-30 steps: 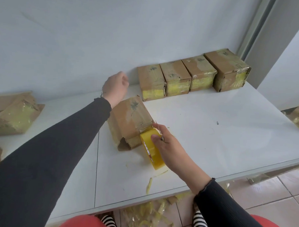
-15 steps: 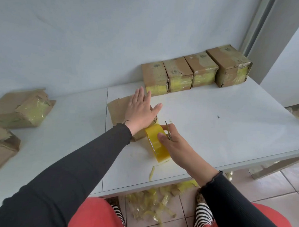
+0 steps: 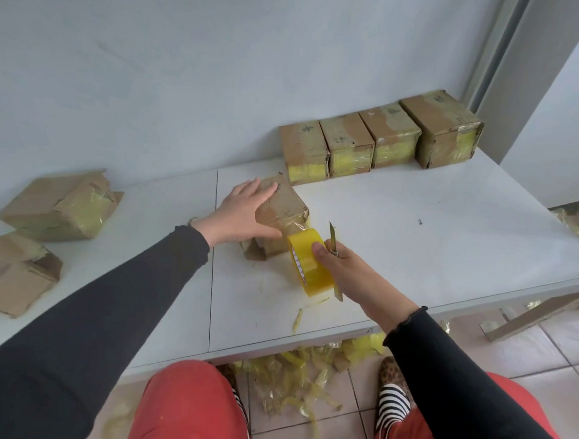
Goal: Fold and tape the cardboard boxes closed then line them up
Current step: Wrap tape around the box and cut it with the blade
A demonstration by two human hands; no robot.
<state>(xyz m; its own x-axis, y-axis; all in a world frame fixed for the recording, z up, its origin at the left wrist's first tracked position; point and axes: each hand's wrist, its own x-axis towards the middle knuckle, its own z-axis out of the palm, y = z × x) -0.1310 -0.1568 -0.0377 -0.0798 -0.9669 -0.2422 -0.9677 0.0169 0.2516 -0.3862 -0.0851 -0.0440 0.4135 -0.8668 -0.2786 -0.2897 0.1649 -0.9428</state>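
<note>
Left hand (image 3: 245,214) just came down flat, fingers straight, on the box (image 3: 282,208) mid-table. Right hand (image 3: 341,263) grips the tape (image 3: 308,261) and cutter (image 3: 333,237), so we're taping it shut now.

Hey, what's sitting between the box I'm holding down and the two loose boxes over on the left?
Only bare white table in the head view, crossed by your left hand and sleeve, lies between the brown cardboard box and the two untaped boxes.
</note>
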